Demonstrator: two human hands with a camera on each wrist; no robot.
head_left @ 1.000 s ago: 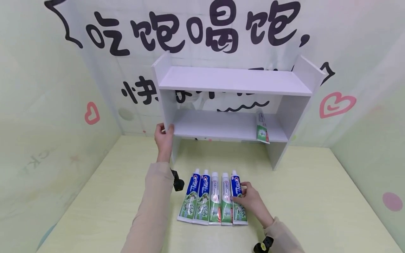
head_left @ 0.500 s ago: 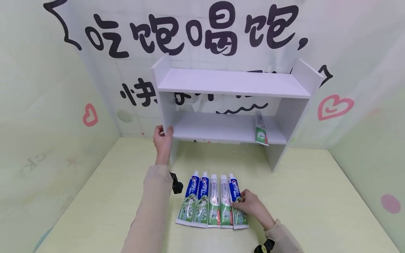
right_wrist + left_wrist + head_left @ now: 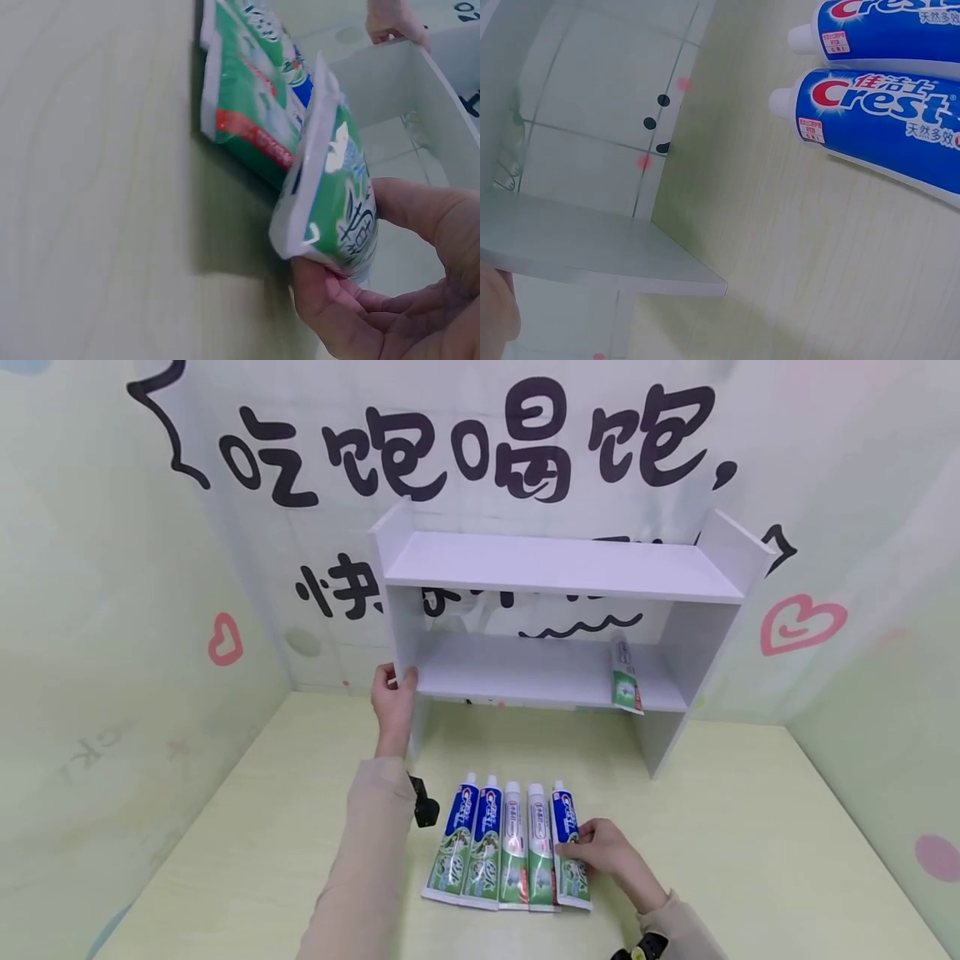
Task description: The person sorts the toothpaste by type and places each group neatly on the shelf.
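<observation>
My right hand (image 3: pixel 611 852) pinches the rightmost Crest toothpaste tube (image 3: pixel 564 810), blue and green with a white cap, between thumb and fingers. In the right wrist view this toothpaste tube (image 3: pixel 349 195) is tilted, its flat tail end raised off the table. To its left lie two white-and-green toothpaste tubes (image 3: pixel 540 847), then two more Crest tubes (image 3: pixel 486 843), side by side with caps toward the shelf. My left hand (image 3: pixel 393 706) grips the left side panel of the white shelf unit (image 3: pixel 562 564); only part of that hand (image 3: pixel 495 311) shows in the left wrist view.
One white-and-green toothpaste tube (image 3: pixel 624 677) lies on the middle board near the right panel, its tail sticking out past the front edge. The shelf stands on a pale wooden table (image 3: pixel 750 827), against a wall with black lettering. Side walls close in left and right.
My right fingers have tightened round the rightmost Crest tube, and its tail has come up slightly and away from its neighbour. The left hand stays on the shelf panel. The head view has shifted slightly.
</observation>
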